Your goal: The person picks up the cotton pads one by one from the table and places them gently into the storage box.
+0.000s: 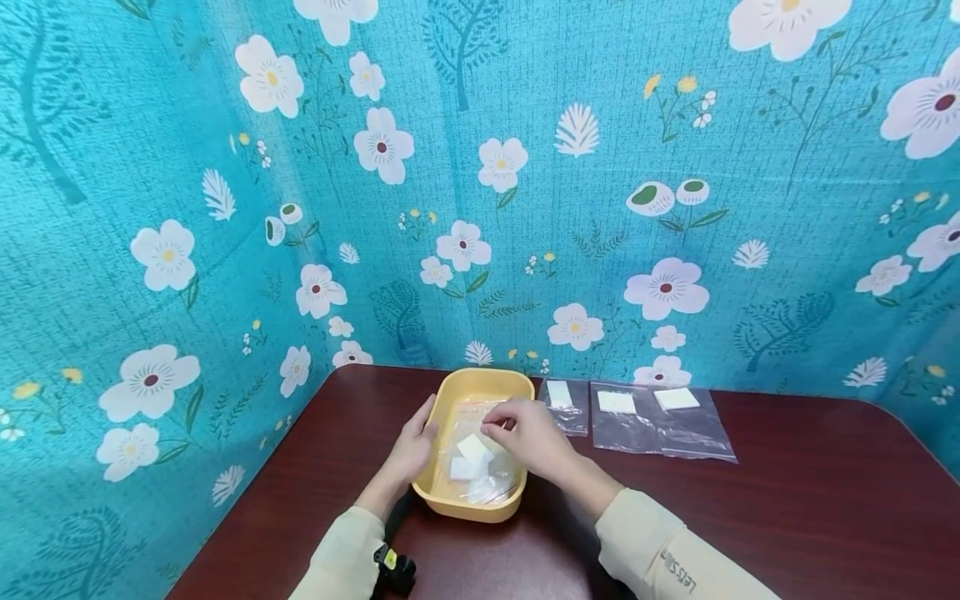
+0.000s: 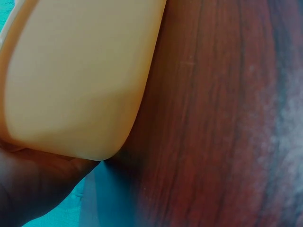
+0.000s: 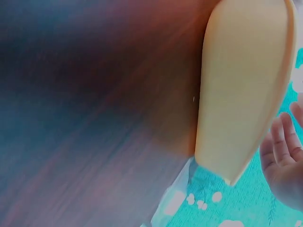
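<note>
A yellow plastic bin [image 1: 486, 515] sits near the table's left side. My left hand [image 1: 411, 450] grips its left wall, thumb at the rim; in the left wrist view that hand [image 2: 42, 184] touches the bin's outside. Inside lie clear zip bags [image 1: 491, 487] with a pale yellow rectangular piece [image 1: 474, 451] and a white piece [image 1: 467, 468]. Over the bin's right side is my right hand [image 1: 534, 437], thumb and forefinger tips close together just above the bags. Whether they pinch a bag's edge cannot be told. The right wrist view shows this hand [image 3: 286, 163] with loosely bent fingers, beside the bin wall.
Right of the bin, a small clear bag [image 1: 573, 421] with a white piece lies flat. Beside it lie two larger clear bags [image 1: 660, 437] with pale rectangular pieces. The dark red wooden table [image 1: 810, 500] meets a blue flowered curtain [image 1: 525, 208] behind and at left.
</note>
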